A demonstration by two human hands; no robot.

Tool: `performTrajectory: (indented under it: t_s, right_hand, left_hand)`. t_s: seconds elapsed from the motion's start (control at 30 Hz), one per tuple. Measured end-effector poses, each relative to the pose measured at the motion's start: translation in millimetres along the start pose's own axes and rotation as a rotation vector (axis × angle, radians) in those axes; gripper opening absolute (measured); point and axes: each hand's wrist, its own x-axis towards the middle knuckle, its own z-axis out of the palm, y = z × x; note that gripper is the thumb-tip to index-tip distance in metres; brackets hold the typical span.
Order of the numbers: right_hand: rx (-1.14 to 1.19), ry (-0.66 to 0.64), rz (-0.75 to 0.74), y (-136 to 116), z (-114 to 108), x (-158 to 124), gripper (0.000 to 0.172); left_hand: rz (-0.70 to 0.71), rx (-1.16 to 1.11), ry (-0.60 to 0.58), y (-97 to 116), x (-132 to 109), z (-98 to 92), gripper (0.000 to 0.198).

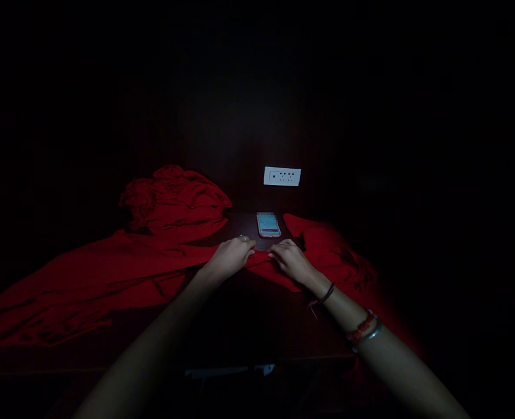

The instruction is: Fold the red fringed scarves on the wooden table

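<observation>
A long red cloth (121, 270), with what looks like fringe at its lower left edge, stretches across the dark table. Near the table's middle, my left hand (233, 256) pinches the cloth's upper edge, a ring on one finger. A short span away, my right hand (290, 259) grips the same edge with bent fingers. Between the two hands the cloth runs as a narrow strip. To the right, more red cloth (327, 244) spreads out and fades into shadow. Just beyond my hands lies a phone (268, 224) with its screen lit.
A bunched heap of red fabric (178, 198) sits at the back left. Above the phone, a white socket panel (282, 176) is fixed to the dark wall. Something pale (222, 371) shows below the front edge of the table (152, 358). Deep darkness hides the surroundings.
</observation>
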Motion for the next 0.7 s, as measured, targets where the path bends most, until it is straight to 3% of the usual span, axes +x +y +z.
performTrajectory:
  t_s: [0.13,0.23,0.43,0.7]
  right_hand:
    - [0.043,-0.017,-0.017,-2,-2,-1,0.019]
    - [0.123,-0.001,-0.019,-1,-2,-1,0.031]
    - [0.119,0.032,0.024,3,2,0,0.012]
    - [0.079,0.032,0.014,4,1,2,0.008]
  left_hand:
    - [0.015,-0.067,0.008,-1,2,4.3,0.012]
    - [0.001,-0.116,0.019,-1,4,7.0,0.012]
    - [-0.038,-0.102,0.039,-1,3,6.5,0.017]
    - [0.022,-0.162,0.039,-12,4,4.1,0.012]
